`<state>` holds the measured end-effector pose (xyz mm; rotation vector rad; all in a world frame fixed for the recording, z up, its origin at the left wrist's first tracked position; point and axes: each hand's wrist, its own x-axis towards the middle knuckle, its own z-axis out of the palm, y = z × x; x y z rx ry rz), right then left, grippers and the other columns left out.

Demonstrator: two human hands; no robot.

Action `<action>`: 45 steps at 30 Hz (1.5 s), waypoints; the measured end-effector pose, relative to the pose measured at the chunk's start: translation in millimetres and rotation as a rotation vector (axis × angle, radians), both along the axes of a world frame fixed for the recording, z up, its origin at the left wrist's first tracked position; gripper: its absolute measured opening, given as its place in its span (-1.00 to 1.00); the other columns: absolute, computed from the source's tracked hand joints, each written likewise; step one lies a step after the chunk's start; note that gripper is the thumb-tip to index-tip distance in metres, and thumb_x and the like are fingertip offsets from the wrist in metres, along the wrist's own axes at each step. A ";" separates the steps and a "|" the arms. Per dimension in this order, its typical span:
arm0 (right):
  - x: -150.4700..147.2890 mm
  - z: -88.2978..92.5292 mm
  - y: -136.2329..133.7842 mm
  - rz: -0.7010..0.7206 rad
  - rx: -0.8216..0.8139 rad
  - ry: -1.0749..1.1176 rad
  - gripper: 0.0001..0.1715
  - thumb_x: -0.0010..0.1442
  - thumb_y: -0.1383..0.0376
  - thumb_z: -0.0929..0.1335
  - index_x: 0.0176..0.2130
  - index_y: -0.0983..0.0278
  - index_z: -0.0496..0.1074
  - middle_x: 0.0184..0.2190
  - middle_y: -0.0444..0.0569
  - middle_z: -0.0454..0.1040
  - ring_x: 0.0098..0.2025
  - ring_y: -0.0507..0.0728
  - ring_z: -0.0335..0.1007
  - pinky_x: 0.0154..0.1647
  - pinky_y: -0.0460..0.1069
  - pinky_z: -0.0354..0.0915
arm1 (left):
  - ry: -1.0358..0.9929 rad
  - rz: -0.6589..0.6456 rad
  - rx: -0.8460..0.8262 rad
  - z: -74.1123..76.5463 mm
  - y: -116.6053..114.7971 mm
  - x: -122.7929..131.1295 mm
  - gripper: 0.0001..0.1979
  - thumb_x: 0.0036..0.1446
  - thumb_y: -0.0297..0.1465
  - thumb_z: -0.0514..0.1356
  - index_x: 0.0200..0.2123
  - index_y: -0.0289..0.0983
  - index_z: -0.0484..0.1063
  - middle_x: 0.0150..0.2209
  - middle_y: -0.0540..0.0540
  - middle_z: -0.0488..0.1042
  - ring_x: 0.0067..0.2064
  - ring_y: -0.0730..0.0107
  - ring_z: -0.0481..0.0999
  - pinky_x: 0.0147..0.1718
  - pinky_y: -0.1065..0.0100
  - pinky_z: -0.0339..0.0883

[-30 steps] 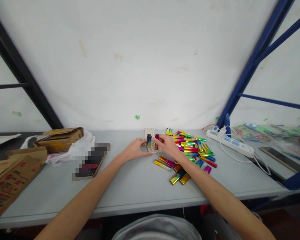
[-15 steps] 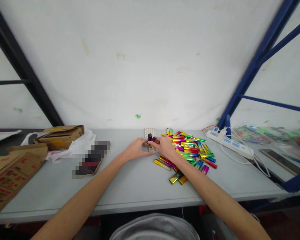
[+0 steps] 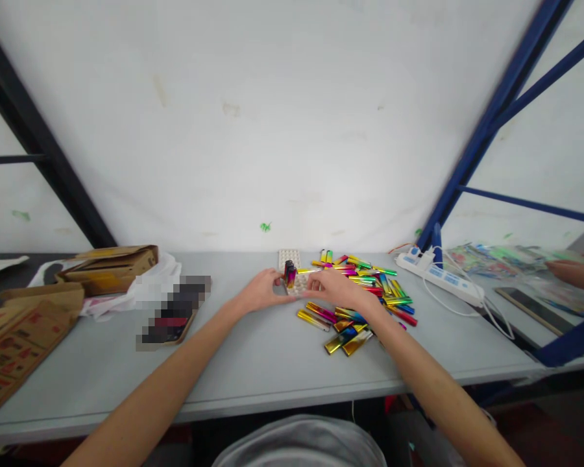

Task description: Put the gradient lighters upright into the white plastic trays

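A pale tray (image 3: 289, 255) with rows of small holes lies near the wall. A few lighters (image 3: 290, 275) with black tops and shiny multicoloured bodies stand upright, close together, at its left side. Curved around them from the left is my left hand (image 3: 261, 290), fingers and thumb apart; its fingertips are beside the lighters, and whether they touch is unclear. My right hand (image 3: 338, 289) rests at the tray's right side, fingers bent and apart from the thumb. Nothing shows in its grasp. Both thumbs are near the tray's front end.
A pile of shiny coloured lighter-shaped pieces (image 3: 394, 300) spreads beside and behind my right forearm. A white power strip (image 3: 440, 280) with cables lies farther right. Left are a phone (image 3: 178, 314), a white plastic bag (image 3: 168, 269) and cardboard boxes (image 3: 34, 331). Another person's hand (image 3: 577, 275) shows at far right.
My right hand has come away from the black-topped lighters and moved slightly right, uncovering more of them and of the tray. My left hand has stayed nearly in place.
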<state>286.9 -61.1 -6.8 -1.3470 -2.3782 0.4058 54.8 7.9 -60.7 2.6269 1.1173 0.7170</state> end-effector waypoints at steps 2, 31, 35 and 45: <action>14.1 2.1 -15.5 0.009 -0.024 -0.029 -0.80 0.20 0.17 0.43 -0.31 0.27 0.53 -0.42 -0.03 0.54 -0.39 0.11 0.41 -0.37 -0.05 0.20 | -0.008 0.001 -0.011 -0.1 0.5 -0.2 -0.43 -0.07 0.12 0.28 -0.24 -0.26 0.51 -0.33 -0.09 0.48 -0.28 0.19 0.44 -0.27 0.29 0.29; -7.0 -9.5 30.1 -0.022 -0.388 1.052 -0.50 0.16 -0.19 0.30 -0.24 0.15 0.20 -0.52 -0.24 0.29 -0.52 0.02 0.27 -0.40 -0.05 0.31 | -0.031 -0.001 -0.057 -1.3 2.3 -1.6 -0.39 -0.10 0.11 0.30 -0.20 -0.28 0.50 -0.33 -0.07 0.45 -0.31 0.24 0.41 -0.28 0.29 0.29; -10.9 -13.7 21.8 -0.096 -0.303 0.940 -0.52 0.21 -0.18 0.27 -0.27 0.16 0.22 -0.60 -0.31 0.00 -0.64 -0.04 -0.12 -0.62 -0.12 0.00 | -0.019 -0.010 -0.050 -1.1 2.7 -1.4 -0.38 -0.09 0.12 0.29 -0.18 -0.30 0.50 -0.33 -0.08 0.45 -0.31 0.23 0.41 -0.28 0.28 0.30; -18.6 -24.2 22.7 -0.357 0.133 0.605 -0.50 0.23 0.03 0.25 -0.60 0.21 0.05 -0.64 -0.19 0.02 -0.53 0.02 -0.05 -0.51 -0.05 -0.05 | -0.014 0.015 -0.076 2.5 -0.4 -1.1 -0.34 -0.11 0.13 0.30 -0.11 -0.26 0.51 -0.31 -0.08 0.47 -0.27 0.20 0.44 -0.27 0.28 0.30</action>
